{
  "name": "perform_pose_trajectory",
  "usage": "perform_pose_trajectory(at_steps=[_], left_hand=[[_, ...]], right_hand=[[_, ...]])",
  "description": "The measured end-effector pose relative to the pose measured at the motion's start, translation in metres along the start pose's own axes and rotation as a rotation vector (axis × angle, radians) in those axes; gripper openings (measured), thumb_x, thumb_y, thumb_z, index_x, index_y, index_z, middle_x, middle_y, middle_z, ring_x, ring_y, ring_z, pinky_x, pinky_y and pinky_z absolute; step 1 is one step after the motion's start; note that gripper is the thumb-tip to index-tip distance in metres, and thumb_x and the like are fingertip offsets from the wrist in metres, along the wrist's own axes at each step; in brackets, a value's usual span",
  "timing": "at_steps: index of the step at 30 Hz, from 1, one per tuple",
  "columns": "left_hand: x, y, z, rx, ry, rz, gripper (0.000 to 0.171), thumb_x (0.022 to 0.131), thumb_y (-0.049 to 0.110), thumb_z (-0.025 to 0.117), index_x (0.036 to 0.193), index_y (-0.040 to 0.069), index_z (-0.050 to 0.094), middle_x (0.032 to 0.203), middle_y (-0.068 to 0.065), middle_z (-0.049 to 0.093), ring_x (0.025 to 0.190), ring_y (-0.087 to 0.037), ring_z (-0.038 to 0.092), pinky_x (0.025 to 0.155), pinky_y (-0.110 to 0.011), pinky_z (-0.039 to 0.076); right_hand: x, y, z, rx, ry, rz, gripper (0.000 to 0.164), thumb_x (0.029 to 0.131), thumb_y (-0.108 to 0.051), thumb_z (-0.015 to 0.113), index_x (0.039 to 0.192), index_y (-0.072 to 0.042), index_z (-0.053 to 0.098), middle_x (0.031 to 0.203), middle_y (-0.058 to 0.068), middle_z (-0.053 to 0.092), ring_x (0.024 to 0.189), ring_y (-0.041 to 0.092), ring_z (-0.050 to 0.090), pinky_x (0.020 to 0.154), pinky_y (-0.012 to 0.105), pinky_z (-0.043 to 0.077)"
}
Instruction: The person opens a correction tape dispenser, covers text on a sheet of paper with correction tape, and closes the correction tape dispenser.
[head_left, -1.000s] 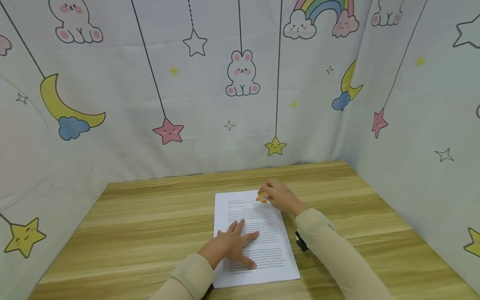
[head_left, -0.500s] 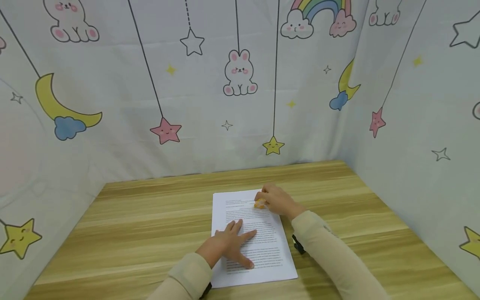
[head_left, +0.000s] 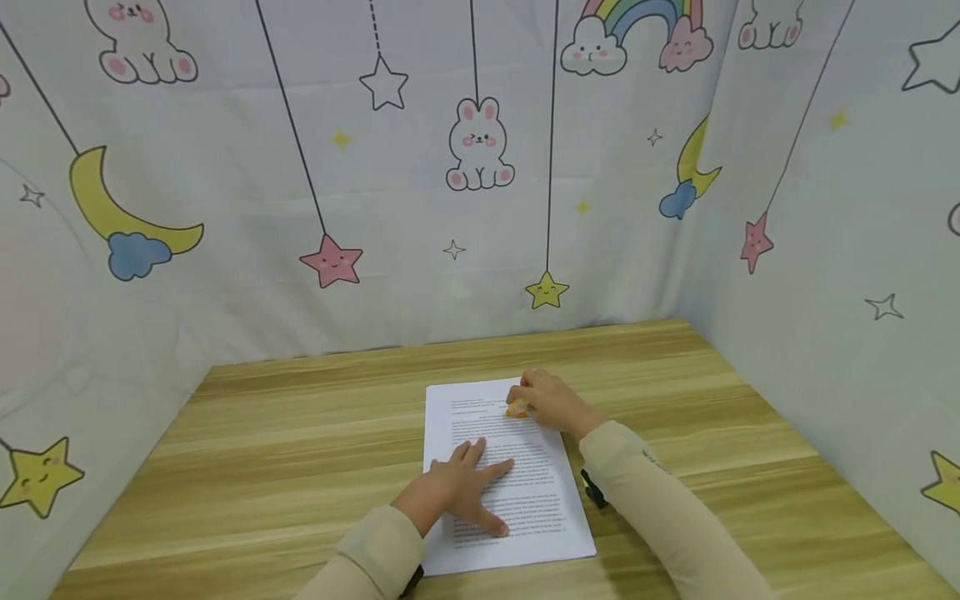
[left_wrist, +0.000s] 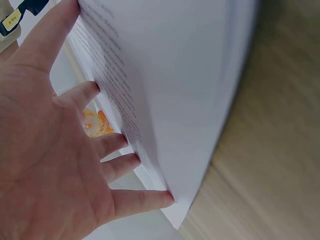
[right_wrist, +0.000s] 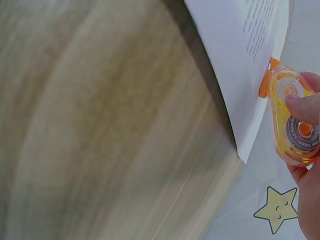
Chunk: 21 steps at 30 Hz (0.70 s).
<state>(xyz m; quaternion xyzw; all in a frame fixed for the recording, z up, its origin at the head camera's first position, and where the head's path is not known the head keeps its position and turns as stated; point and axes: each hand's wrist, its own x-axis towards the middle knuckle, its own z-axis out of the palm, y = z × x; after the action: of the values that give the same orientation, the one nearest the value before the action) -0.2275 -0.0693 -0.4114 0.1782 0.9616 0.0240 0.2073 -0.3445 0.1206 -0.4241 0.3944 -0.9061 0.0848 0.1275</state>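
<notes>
A stack of printed paper [head_left: 525, 517] lies on the wooden table. My left hand [head_left: 468, 492] rests on it with fingers spread, the fingertips pressing the sheet, as the left wrist view also shows. Near the top right of the page, my right hand [head_left: 551, 402] grips an orange and clear correction tape [right_wrist: 292, 117] between thumb and fingers. Its orange tip [right_wrist: 265, 82] is right at the printed sheet in the right wrist view. In the head view the fingers hide much of the correction tape [head_left: 517, 409].
The wooden table [head_left: 300, 450] reaches to a white curtain [head_left: 405, 208] printed with rabbits, stars and moons, which also hangs at both sides. A black wrist-camera piece [head_left: 594, 490] shows under the right sleeve.
My right hand has brought the correction tape slightly left and down, from the page's top right edge onto the text. The left hand stays in place on the paper.
</notes>
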Motion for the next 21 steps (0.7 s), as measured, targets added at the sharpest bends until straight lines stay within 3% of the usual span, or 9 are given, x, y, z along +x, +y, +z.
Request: perform_pose_trajectory(at_steps=[14,21], left_hand=[[-0.0021,0.0024,-0.0039,-0.011,0.002,-0.003,0.088,0.066,0.066,0.067,0.141,0.043,0.029,0.154,-0.008,0.015,0.141,-0.033,0.015,0.102,-0.064,0.026],[-0.0035,0.0015,-0.0032,-0.025,-0.004,-0.006,0.088,0.065,0.066,0.068,0.141,0.042,0.030,0.154,-0.009,0.015,0.141,-0.033,0.015,0.102,-0.064,0.026]], right_hand=[[0.0021,-0.0018,-0.0011,-0.074,-0.023,0.011,0.021,0.087,-0.005,0.058,0.100,-0.020,0.065,0.094,0.004,0.053,0.085,0.019,0.048,0.076,0.036,0.043],[0.0030,-0.0019,0.0016,-0.078,0.013,-0.027,0.023,0.085,-0.001,0.058,0.097,-0.019,0.064,0.093,0.004,0.054,0.082,0.019,0.049,0.073,0.034,0.044]])
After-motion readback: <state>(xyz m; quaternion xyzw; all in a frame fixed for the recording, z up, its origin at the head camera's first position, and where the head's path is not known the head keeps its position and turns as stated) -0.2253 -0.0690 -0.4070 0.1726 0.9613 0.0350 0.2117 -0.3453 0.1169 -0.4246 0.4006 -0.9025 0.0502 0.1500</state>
